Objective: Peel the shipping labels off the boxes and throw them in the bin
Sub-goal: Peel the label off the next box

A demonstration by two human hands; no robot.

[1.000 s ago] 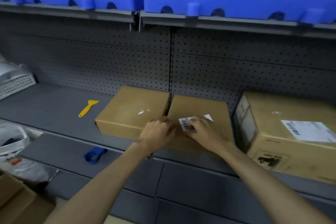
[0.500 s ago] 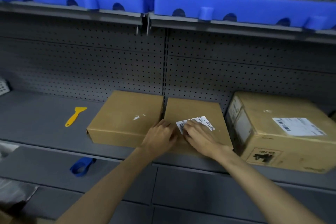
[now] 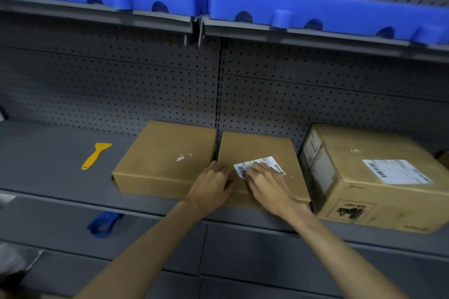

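Note:
Three cardboard boxes stand in a row on the grey shelf (image 3: 48,153). The left box (image 3: 162,160) carries only small white label scraps. On the middle box (image 3: 257,150) lies a white barcode label (image 3: 272,165). My right hand (image 3: 264,184) rests on that label, fingertips pressing at its near edge. My left hand (image 3: 213,184) sits curled on the middle box's near left corner, beside the label. The large right box (image 3: 379,184) has a full white label (image 3: 396,172) on top. No bin is in view.
A yellow plastic scraper (image 3: 96,155) lies on the shelf left of the boxes. A blue strap (image 3: 103,223) hangs below the shelf front. Blue foam trays (image 3: 315,5) sit on the upper shelf. Perforated grey panels form the back wall.
The view has swung right and slightly up, so the basket and bags at left have left the frame. More of the middle box's label shows beyond my right fingers. Both hands stay on that box.

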